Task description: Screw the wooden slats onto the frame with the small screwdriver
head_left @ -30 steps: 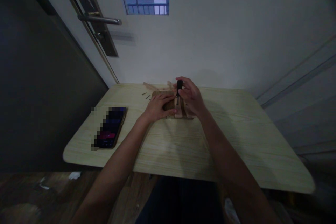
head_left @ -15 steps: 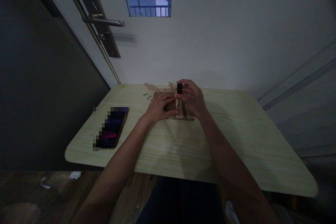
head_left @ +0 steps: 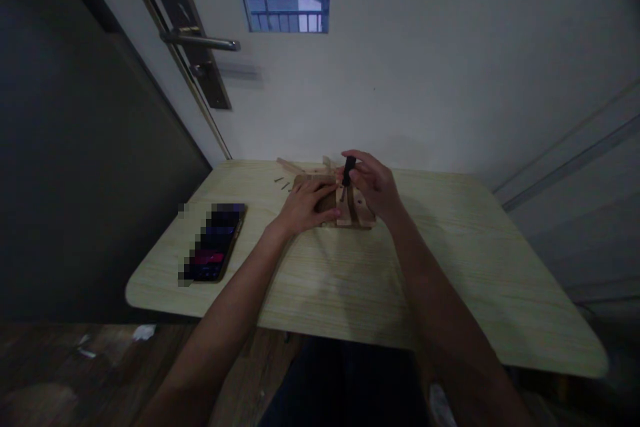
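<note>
a small brown wooden board [head_left: 327, 202] is laid flat near the far edge of the pale worktop [head_left: 480, 267], roughly in its middle from side to side. it is steadied by the left hand [head_left: 304, 207], which is laid over its left part, palm down, with the fingers spread and the thumb held wide of them; nothing is gripped there. the thumb tip is rested at the edge of a light wooden strip [head_left: 345, 215] that is set across the board.

by the right hand [head_left: 377, 188] a black-handled tool [head_left: 349, 170], apparently a screwdriver, is held; the fingers are closed narrowly round its handle, with the thumb against its side. the tool is pointed down over the strip and tilted slightly, its top leaned to the right. a thin dark shaft is seen below the handle, but whether it is part of the tool or a screw cannot be told.

a few small screws [head_left: 285, 185] are scattered just left of the board, and loose wooden pieces [head_left: 290, 165] are left behind it. a phone [head_left: 220, 240] is placed on the worktop, well to the left.
</note>
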Motion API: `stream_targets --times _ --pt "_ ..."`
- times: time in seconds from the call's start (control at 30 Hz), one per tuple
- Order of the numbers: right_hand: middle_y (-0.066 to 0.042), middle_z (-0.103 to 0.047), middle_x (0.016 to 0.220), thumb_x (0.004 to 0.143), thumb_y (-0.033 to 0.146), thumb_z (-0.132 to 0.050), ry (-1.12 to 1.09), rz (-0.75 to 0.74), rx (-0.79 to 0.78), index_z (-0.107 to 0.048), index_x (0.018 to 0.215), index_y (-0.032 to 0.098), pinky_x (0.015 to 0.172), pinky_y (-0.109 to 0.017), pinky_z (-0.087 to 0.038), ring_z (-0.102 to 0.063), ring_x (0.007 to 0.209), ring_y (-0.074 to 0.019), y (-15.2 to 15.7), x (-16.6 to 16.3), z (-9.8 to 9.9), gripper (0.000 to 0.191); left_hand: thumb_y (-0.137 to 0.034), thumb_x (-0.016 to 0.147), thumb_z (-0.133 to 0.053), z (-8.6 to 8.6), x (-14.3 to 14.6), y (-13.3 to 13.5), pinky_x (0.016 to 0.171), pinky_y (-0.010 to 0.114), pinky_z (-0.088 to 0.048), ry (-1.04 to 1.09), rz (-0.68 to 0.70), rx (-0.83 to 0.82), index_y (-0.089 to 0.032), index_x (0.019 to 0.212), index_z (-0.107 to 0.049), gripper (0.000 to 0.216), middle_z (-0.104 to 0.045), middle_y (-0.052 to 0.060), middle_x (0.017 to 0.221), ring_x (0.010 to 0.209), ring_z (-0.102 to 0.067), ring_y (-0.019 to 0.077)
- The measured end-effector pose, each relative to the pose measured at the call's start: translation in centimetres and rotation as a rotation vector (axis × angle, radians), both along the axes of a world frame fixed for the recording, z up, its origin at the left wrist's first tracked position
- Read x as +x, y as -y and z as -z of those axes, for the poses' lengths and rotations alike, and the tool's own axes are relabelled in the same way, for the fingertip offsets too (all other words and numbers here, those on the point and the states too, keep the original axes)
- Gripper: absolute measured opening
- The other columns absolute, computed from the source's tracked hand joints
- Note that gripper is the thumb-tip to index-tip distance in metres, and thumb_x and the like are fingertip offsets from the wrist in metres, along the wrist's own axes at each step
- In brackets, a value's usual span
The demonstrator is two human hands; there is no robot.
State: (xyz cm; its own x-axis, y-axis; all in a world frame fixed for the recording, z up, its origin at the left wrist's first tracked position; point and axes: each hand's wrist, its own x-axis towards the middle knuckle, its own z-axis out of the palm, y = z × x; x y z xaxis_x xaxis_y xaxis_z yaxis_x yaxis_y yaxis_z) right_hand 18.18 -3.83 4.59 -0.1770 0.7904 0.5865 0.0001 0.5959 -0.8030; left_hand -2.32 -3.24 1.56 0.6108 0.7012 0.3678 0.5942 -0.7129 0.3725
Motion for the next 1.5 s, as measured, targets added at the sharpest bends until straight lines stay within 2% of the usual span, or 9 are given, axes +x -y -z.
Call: stream_targets --times 0.17,0.3,0.5,0.63,0.8,1.03,1.13,1.3,1.5 --pt "0.002 -0.073 0.085 0.074 0.039 -0.083 -0.022 0.239 0.004 -0.068 0.107 0.028 0.060 -0.026 -0.060 -0.070 0.068 -0.0134 -0.3 -0.7 0.4 0.038 -0.066 0.092 -0.058 0.0 0.0 0.0 0.116 0.055 -0.039 -0.027 -0.020 -0.023 -0.024 0.144 -0.057 0.067 -0.055 0.011 0.150 0.137 -0.051 0.0347" --pt "0.004 -0.066 0.076 0.072 0.043 -0.086 0.004 0.284 0.066 -0.067 0.104 0.028 0.049 -0.023 -0.053 -0.060 0.055 -0.0106 -0.3 -0.8 0.3 0.040 -0.067 0.091 -0.059 0.0 -0.1 -0.1 0.116 0.055 -0.039 -0.033 -0.030 -0.036 -0.025 0.144 -0.057 0.068 -0.054 0.011 0.151 0.137 -0.050 0.0349" --pt "-0.005 -0.073 0.110 0.095 0.050 -0.060 0.227 0.262 0.172 -0.067 0.127 0.029 0.069 -0.029 -0.060 -0.066 0.080 -0.0153 0.1 -0.1 -0.1 0.039 -0.066 0.091 -0.060 0.1 0.0 -0.1 0.115 0.055 -0.040 -0.023 -0.027 -0.029 -0.022 0.144 -0.057 0.069 -0.056 0.012 0.148 0.137 -0.051 0.0350" --pt "-0.008 -0.073 0.116 0.099 0.051 -0.053 0.177 0.068 0.139 -0.060 0.136 0.026 0.090 -0.037 -0.060 -0.072 0.101 -0.0196 0.1 0.4 0.0 0.045 -0.066 0.091 -0.060 0.1 0.0 0.0 0.114 0.056 -0.041 -0.013 -0.042 -0.029 -0.023 0.144 -0.057 0.068 -0.057 0.012 0.147 0.135 -0.053 0.0350" --pt "-0.007 -0.075 0.113 0.094 0.049 -0.061 0.121 -0.012 0.049 -0.064 0.128 0.025 0.086 -0.034 -0.062 -0.074 0.092 -0.0172 0.0 0.2 0.0 0.042 -0.064 0.092 -0.061 -0.1 0.0 0.0 0.114 0.056 -0.040 -0.009 -0.024 -0.025 -0.026 0.145 -0.056 0.066 -0.056 0.011 0.149 0.137 -0.052 0.0346" --pt "-0.002 -0.076 0.106 0.072 0.033 -0.083 0.098 0.276 0.079 -0.073 0.103 0.026 0.059 -0.027 -0.059 -0.063 0.066 -0.0117 -0.3 -0.5 0.0 0.034 -0.066 0.090 -0.062 0.0 0.1 -0.2 0.112 0.056 -0.042 -0.015 -0.039 -0.015 -0.025 0.142 -0.059 0.066 -0.058 0.011 0.146 0.134 -0.054 0.0342" --pt "-0.003 -0.074 0.107 0.077 0.036 -0.079 0.143 0.262 0.108 -0.073 0.108 0.026 0.065 -0.028 -0.061 -0.066 0.075 -0.0136 -0.1 -0.5 0.0 0.032 -0.066 0.090 -0.061 -0.1 0.1 -0.1 0.113 0.055 -0.042 -0.024 -0.046 -0.020 -0.023 0.142 -0.058 0.068 -0.058 0.012 0.147 0.133 -0.054 0.0345" --pt "-0.008 -0.073 0.120 0.091 0.045 -0.066 0.093 0.035 0.002 -0.064 0.126 0.025 0.088 -0.034 -0.063 -0.073 0.103 -0.0182 0.5 -0.3 -0.2 0.040 -0.065 0.091 -0.062 -0.3 0.1 0.1 0.114 0.054 -0.042 -0.024 -0.052 -0.030 -0.022 0.142 -0.059 0.067 -0.058 0.013 0.146 0.134 -0.054 0.0344" --pt "-0.003 -0.078 0.096 0.081 0.043 -0.077 0.003 0.039 -0.080 -0.068 0.120 0.026 0.084 -0.033 -0.064 -0.076 0.088 -0.0173 0.1 -0.5 0.0 0.044 -0.066 0.092 -0.059 -0.3 0.0 0.0 0.115 0.054 -0.041 -0.024 -0.032 -0.022 -0.024 0.143 -0.058 0.067 -0.056 0.012 0.148 0.137 -0.052 0.0334"
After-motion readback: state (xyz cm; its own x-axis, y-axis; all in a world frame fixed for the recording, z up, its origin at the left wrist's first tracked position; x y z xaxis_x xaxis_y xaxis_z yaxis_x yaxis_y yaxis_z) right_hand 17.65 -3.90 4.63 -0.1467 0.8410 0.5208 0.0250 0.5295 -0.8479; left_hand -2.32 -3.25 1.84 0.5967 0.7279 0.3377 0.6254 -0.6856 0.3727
